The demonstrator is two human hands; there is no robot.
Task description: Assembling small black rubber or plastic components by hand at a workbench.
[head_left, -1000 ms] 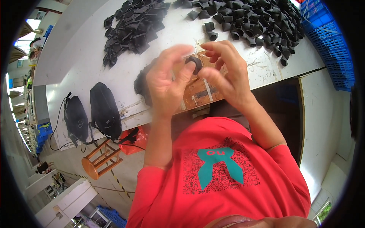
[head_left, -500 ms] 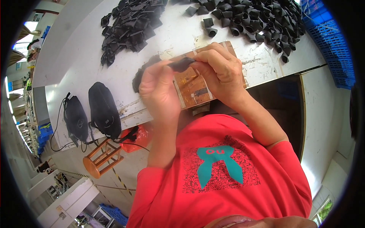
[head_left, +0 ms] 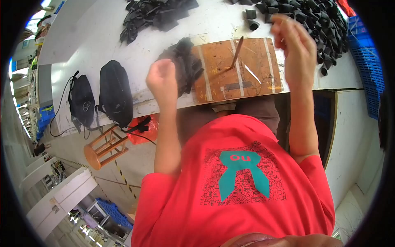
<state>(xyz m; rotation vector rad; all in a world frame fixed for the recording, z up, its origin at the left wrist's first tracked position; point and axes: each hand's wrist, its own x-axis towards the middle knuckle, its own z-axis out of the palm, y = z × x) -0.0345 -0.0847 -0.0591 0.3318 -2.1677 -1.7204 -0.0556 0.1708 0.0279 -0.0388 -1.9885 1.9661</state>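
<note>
**Head view: hands apart over a worn board, black pieces heaped around**

The head view looks down on a white table (head_left: 103,29) with a scuffed brown board (head_left: 247,78) at its near edge, mid-frame. The left hand (head_left: 162,80) is clenched into a fist just left of the board, beside a small pile of black pieces (head_left: 185,64); whether it holds anything I cannot tell. The right hand (head_left: 294,47) hovers at the upper right with fingers curled loosely, and I cannot tell if a piece sits inside it. A thin rod (head_left: 238,52) stands tilted on the board.

As for progress, I judge the work to be well short of done: the small pile by the board looks like the handled share, while two much larger heaps remain, one at the top centre (head_left: 158,14), one at the upper right (head_left: 312,20). That is a guess from how they lie.

Counted: one board, one rod, three heaps of black pieces, too many pieces to number. Two black bags (head_left: 115,92) lie at the left of the table, one blue crate (head_left: 368,61) sits at the right edge, one wooden stool (head_left: 103,148) stands below.
</note>
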